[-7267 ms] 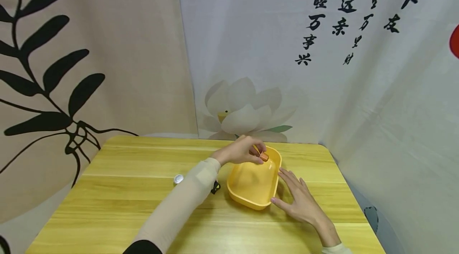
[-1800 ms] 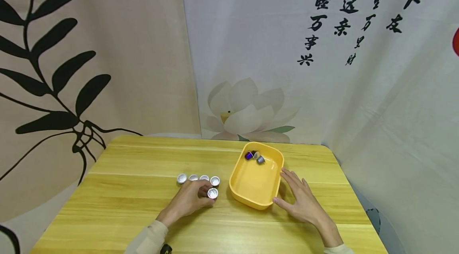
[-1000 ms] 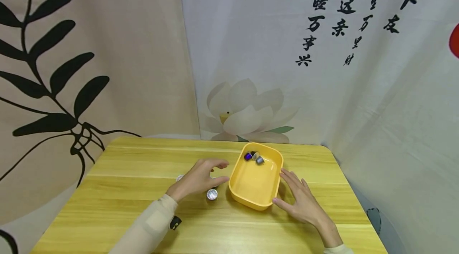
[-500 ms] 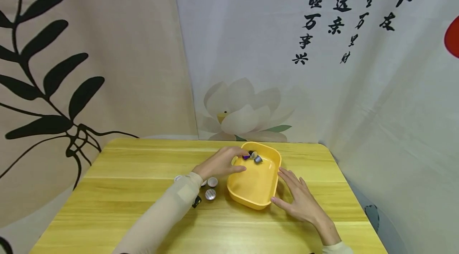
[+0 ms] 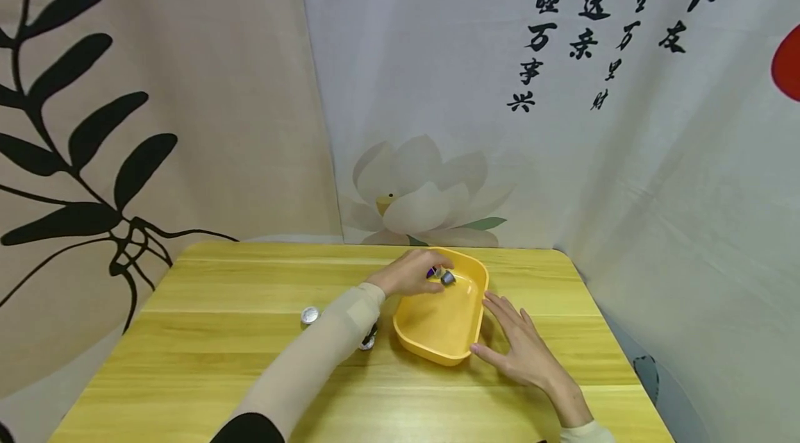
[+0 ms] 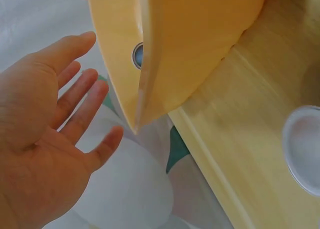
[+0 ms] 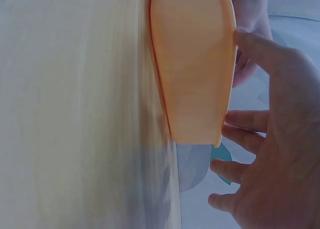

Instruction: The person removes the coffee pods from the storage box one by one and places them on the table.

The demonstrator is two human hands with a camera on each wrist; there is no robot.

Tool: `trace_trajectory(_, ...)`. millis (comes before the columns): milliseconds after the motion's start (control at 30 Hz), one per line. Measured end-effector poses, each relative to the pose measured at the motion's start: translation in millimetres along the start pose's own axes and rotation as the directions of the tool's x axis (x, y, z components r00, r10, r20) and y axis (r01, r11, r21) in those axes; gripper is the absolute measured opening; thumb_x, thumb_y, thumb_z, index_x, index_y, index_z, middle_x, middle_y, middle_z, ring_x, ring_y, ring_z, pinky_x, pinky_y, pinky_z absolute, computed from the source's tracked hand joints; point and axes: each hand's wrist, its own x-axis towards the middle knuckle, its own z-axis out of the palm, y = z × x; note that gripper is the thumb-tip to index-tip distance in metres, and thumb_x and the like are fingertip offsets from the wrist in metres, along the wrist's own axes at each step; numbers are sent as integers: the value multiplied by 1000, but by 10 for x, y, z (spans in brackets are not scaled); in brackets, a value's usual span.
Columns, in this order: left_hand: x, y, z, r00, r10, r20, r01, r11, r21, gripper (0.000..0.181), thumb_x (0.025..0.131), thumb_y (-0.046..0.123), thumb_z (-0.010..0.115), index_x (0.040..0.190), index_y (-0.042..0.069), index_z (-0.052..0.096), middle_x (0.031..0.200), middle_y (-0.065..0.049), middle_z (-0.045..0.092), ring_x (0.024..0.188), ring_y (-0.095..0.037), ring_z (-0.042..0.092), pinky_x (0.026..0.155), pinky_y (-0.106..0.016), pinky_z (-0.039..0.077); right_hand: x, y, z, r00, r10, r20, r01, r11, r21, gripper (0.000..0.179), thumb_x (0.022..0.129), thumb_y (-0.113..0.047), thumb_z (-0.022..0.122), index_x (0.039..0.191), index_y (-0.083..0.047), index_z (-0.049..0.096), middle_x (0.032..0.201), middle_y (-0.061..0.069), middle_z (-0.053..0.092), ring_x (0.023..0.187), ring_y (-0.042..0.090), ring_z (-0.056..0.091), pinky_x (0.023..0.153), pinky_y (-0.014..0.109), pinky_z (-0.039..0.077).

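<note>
Over the far left of a yellow plastic tray (image 5: 437, 321), my left hand (image 5: 409, 273) reaches with bent fingers and a gap between thumb and fingertips. Beneath and beside its fingers lie a grey-blue coffee capsule (image 5: 448, 278) and a purple capsule (image 5: 431, 273), partly covered by the hand. The left wrist view shows the left hand (image 6: 55, 114) with spread fingers and nothing in them, beside the tray wall (image 6: 195, 44). My right hand (image 5: 521, 353) has its thumb and fingertips against the tray's right rim, its fingers extended and spread in the right wrist view.
Left of the tray, a silver-lidded capsule (image 5: 310, 315) stands on the wooden table (image 5: 206, 332). A second silver lid (image 5: 367, 343) shows past the left sleeve (image 5: 312, 360), which hides other capsules. A printed curtain (image 5: 425, 82) hangs behind the table.
Earlier my left hand held a copper-coloured capsule at the tray, later a silver-lidded one at the table row. It released that one and moved right, over the tray's capsules. My right hand stayed put.
</note>
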Motion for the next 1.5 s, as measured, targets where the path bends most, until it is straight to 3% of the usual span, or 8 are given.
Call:
trace_trajectory(233, 169, -66, 75, 998, -42, 47, 42, 999, 5, 45, 104, 13, 84, 147, 6, 73, 147, -9, 78, 131, -32, 75, 112, -43, 64, 5, 3, 2, 1000, -3, 0, 3, 1000, 6, 94, 100, -56, 82, 172, -10, 45, 183, 16, 40, 167, 55, 35, 130, 89, 20)
trace_trajectory(367, 234, -92, 104, 994, -84, 69, 81, 996, 38, 48, 103, 16, 86, 149, 11, 73, 149, -5, 77, 134, -31, 74, 125, -58, 53, 8, 3, 6, 1000, -1, 2, 1, 1000, 7, 94, 100, -57, 82, 172, -10, 45, 183, 16, 40, 168, 55, 35, 130, 89, 19)
trace_trajectory(500, 289, -120, 150, 991, -116, 73, 111, 991, 71, 47, 102, 18, 87, 147, 15, 75, 148, 0, 78, 133, -28, 74, 126, -67, 44, 10, 4, 13, 1000, -1, 3, 1, 1000, 6, 95, 100, -57, 82, 172, -10, 45, 183, 16, 40, 168, 55, 34, 131, 89, 19)
trace_trajectory(867, 411, -211, 288, 984, -160, 83, 151, 983, 100, 41, 100, 18, 89, 140, 20, 81, 138, 5, 83, 113, -15, 75, 122, -59, 48, 7, 5, 20, 1000, 10, 3, -10, 1000, 2, 95, 99, -56, 83, 173, -10, 44, 183, 16, 39, 168, 54, 34, 132, 88, 19)
trace_trajectory(1033, 410, -199, 267, 980, -161, 113, 146, 980, 132, 30, 102, 18, 88, 131, 22, 84, 132, 5, 84, 116, -15, 74, 118, -59, 51, 2, 9, 20, 1000, 9, -1, -9, 1000, 1, 95, 99, -57, 83, 173, -9, 44, 183, 16, 39, 168, 54, 35, 132, 87, 19)
trace_trajectory(1267, 408, -187, 264, 974, -186, 129, 167, 976, 140, 21, 101, 17, 89, 122, 21, 85, 133, 8, 83, 128, -15, 73, 127, -60, 45, 2, 9, 15, 1000, 10, -2, -10, 1000, 2, 95, 99, -55, 83, 173, -10, 44, 183, 15, 40, 168, 54, 35, 132, 87, 19)
trace_trajectory(1500, 392, -186, 288, 979, -177, 100, 164, 977, 133, 11, 99, 14, 89, 107, 19, 84, 113, 9, 84, 103, -9, 69, 121, -57, 44, -4, 6, 7, 1000, 4, -4, -4, 1000, 7, 93, 100, -56, 83, 173, -12, 45, 183, 14, 40, 168, 54, 34, 131, 88, 19)
